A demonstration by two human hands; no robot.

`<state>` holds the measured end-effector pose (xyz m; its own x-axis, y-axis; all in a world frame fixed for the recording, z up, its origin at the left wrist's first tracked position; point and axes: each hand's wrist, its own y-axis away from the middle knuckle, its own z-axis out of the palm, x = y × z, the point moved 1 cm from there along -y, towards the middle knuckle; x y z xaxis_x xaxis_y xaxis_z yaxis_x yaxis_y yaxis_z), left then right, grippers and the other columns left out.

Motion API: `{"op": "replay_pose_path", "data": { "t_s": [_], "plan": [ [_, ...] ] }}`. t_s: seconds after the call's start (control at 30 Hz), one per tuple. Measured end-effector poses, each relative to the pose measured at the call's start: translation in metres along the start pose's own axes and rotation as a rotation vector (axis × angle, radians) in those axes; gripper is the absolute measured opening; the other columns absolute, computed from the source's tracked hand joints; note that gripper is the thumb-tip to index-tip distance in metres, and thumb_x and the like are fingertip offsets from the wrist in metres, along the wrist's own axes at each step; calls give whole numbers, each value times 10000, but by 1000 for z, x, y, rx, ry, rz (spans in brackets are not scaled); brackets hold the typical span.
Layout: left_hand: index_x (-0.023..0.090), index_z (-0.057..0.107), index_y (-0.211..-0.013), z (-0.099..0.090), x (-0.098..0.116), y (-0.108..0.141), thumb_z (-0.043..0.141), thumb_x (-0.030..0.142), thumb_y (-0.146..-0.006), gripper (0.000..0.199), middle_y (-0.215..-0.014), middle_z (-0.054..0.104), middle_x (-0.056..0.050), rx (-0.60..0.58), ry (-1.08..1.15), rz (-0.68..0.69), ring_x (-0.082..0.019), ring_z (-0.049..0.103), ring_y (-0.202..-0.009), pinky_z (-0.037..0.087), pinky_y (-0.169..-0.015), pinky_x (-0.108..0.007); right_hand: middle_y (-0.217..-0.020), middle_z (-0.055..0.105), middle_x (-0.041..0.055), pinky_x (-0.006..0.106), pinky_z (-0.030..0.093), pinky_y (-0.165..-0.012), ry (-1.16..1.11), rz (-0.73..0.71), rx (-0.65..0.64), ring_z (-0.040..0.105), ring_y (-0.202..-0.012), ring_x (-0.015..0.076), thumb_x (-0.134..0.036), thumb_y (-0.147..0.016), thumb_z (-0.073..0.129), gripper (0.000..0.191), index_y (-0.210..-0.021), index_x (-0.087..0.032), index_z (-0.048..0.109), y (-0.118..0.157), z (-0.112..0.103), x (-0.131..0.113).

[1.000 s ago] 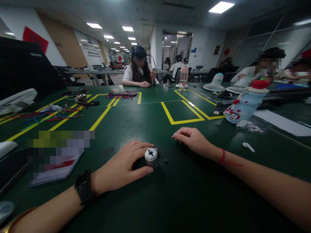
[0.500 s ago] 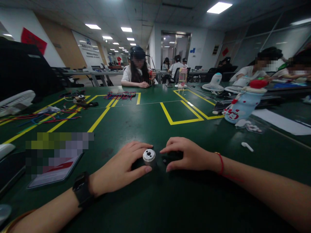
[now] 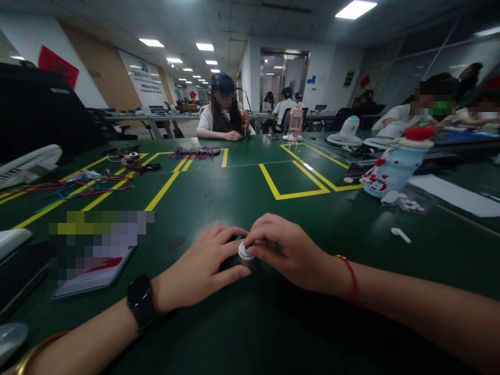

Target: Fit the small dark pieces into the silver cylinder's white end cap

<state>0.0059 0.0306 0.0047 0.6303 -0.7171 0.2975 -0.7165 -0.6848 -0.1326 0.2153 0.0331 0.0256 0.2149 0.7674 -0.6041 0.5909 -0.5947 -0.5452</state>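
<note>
A small round metal cylinder (image 3: 245, 253) with a pale top stands upright on the green table (image 3: 211, 203). My left hand (image 3: 207, 260) rests around its left side, thumb in front and fingers behind, wrapped loosely about it. Over the top of the cylinder, my right hand (image 3: 289, 250) has its thumb and index finger pinched together. Whatever lies between those fingertips is too small or hidden to make out. The fingertips cover part of the cylinder's top.
A blue bottle with a red lid (image 3: 396, 164), a small packet (image 3: 404, 202) and a white earbud (image 3: 401, 235) are at the right. Coloured wires (image 3: 86, 187) and a flat card (image 3: 101, 271) lie left. Across the table sits a person (image 3: 221, 117).
My right hand has moved left onto the cylinder's top, its fingers closing into a pinch. The small dark ring that lay between the hands no longer shows.
</note>
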Motion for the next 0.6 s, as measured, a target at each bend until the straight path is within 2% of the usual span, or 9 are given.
{"op": "replay_pose_path", "data": {
  "t_s": [0.33, 0.5, 0.6],
  "plan": [
    [311, 525, -1299, 0, 4, 0, 511, 479, -941, 396, -1356, 481, -60, 4, -1, 0, -306, 436, -1187, 371, -998, -491, -881, 611, 26, 259, 443, -734, 57, 92, -39, 566, -808, 127, -209, -867, 609, 81, -887, -174, 680, -2, 1, -4],
    [300, 535, -1281, 1, 1, 0, 513, 482, -939, 387, -1347, 484, -67, 0, 8, 2, -306, 433, -1185, 366, -998, -492, -1018, 630, 45, 276, 462, -801, 45, 109, -82, 583, -870, 138, -173, -850, 577, 207, -1007, -213, 706, 0, -2, -6],
    [293, 570, -1229, 0, 1, 1, 520, 469, -939, 343, -1352, 484, -59, 7, 21, 7, -300, 435, -1190, 363, -1005, -482, -1073, 616, 57, 260, 470, -729, -3, 159, -54, 573, -784, 115, -232, -855, 586, 283, -1124, -208, 670, 4, -9, 3]
  ]
}}
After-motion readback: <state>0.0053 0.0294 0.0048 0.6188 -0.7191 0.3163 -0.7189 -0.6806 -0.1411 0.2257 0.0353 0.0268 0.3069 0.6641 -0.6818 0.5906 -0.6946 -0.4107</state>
